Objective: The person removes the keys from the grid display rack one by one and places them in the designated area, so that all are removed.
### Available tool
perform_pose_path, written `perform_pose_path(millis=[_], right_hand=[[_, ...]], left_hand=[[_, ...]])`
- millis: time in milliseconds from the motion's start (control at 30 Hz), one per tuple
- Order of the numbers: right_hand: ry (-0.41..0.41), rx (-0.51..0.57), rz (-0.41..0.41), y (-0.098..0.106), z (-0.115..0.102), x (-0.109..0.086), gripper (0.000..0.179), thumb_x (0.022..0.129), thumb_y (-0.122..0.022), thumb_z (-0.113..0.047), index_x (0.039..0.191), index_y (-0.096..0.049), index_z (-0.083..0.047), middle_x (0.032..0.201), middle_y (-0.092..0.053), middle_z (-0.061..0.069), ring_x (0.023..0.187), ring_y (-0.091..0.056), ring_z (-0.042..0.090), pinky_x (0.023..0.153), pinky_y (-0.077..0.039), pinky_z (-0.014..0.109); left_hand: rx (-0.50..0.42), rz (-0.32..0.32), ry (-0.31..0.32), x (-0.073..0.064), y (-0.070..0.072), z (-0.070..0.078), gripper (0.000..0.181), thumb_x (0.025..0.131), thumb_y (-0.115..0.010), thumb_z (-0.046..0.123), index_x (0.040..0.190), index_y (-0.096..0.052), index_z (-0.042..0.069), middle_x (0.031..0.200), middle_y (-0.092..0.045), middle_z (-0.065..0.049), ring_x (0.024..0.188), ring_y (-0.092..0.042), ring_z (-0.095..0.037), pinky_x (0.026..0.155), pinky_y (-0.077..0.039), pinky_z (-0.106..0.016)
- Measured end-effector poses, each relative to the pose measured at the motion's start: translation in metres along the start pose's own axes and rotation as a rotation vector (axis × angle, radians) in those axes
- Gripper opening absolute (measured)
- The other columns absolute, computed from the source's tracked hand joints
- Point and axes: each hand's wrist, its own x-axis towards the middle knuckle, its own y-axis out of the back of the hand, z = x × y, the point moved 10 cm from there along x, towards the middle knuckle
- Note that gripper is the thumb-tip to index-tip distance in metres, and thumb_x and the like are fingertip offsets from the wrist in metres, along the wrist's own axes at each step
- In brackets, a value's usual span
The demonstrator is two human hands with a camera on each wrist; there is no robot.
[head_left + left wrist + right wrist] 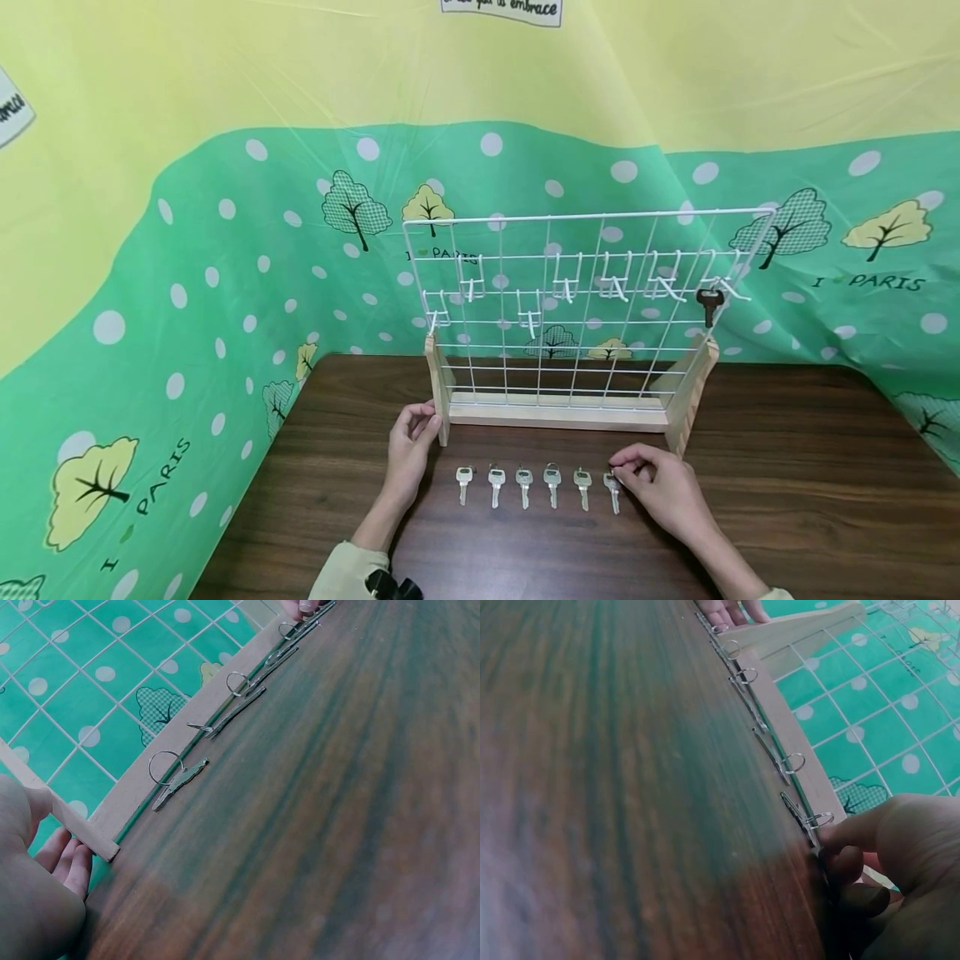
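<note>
A white wire grid rack (558, 367) on wooden legs stands on the table, with several white hooks on its mesh. My left hand (411, 446) grips the lower part of its left wooden leg (82, 832), thumb and fingers on either side. In front of the rack lies a row of several silver keys (524, 487) with metal rings. My right hand (667, 492) pinches the rightmost key (613, 492) near its head, close to the tabletop; the fingers partly hide it. A dark-headed key (709, 305) hangs at the rightmost hook.
The brown wood-grain table (810, 467) spreads around the rack. Behind and at the left, a green and yellow printed cloth (225, 275) borders the table. The rack's right wooden leg (692, 400) stands just beyond my right hand.
</note>
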Motion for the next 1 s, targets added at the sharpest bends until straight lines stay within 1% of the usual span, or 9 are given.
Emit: perform_pose_path(millis=[367,533,700,900,1000], right_hand=[[-0.013,0.043,0.030,0.006,-0.001,0.001,0.018,0.095,-0.079,0.005,0.098,-0.082,-0.013,0.079,-0.064,-0.006,0.059,-0.046,0.000,0.054,-0.041,0.023],[-0.033,0.077,0.043,0.011,-0.005,0.002,0.015,0.097,-0.077,0.003,0.102,-0.082,-0.011,0.082,-0.066,-0.004,0.059,-0.048,0.002,0.053,-0.043,0.023],[-0.042,0.120,0.083,0.021,-0.014,0.002,0.010,0.101,-0.078,-0.003,0.107,-0.082,-0.009,0.077,-0.064,-0.004,0.056,-0.051,0.004,0.051,-0.044,0.024],[-0.043,0.167,0.137,0.034,-0.027,0.001,0.008,0.103,-0.077,-0.005,0.109,-0.082,-0.006,0.069,-0.060,-0.005,0.052,-0.051,0.006,0.048,-0.043,0.023],[-0.035,0.191,0.162,0.040,-0.033,0.000,0.007,0.104,-0.077,-0.005,0.109,-0.081,-0.004,0.069,-0.062,-0.002,0.051,-0.050,0.006,0.045,-0.042,0.024]], left_hand=[[0.001,-0.002,0.006,-0.002,0.000,0.001,0.024,0.107,-0.066,-0.004,0.119,-0.052,-0.020,0.143,-0.063,-0.029,0.127,-0.063,-0.013,0.108,-0.052,-0.017],[0.003,-0.002,0.010,-0.002,0.000,0.001,0.024,0.107,-0.066,-0.004,0.119,-0.053,-0.020,0.143,-0.063,-0.029,0.129,-0.063,-0.016,0.108,-0.052,-0.017],[0.015,-0.005,-0.001,-0.002,0.000,0.002,0.021,0.108,-0.066,-0.003,0.117,-0.054,-0.018,0.143,-0.063,-0.030,0.130,-0.063,-0.017,0.109,-0.051,-0.017],[0.011,0.002,0.004,0.000,0.001,0.000,0.019,0.107,-0.066,-0.004,0.116,-0.056,-0.016,0.143,-0.064,-0.029,0.128,-0.063,-0.014,0.109,-0.051,-0.017],[0.007,0.000,0.008,0.000,0.000,-0.001,0.019,0.107,-0.066,-0.004,0.117,-0.055,-0.016,0.143,-0.064,-0.029,0.128,-0.063,-0.014,0.109,-0.051,-0.017]])
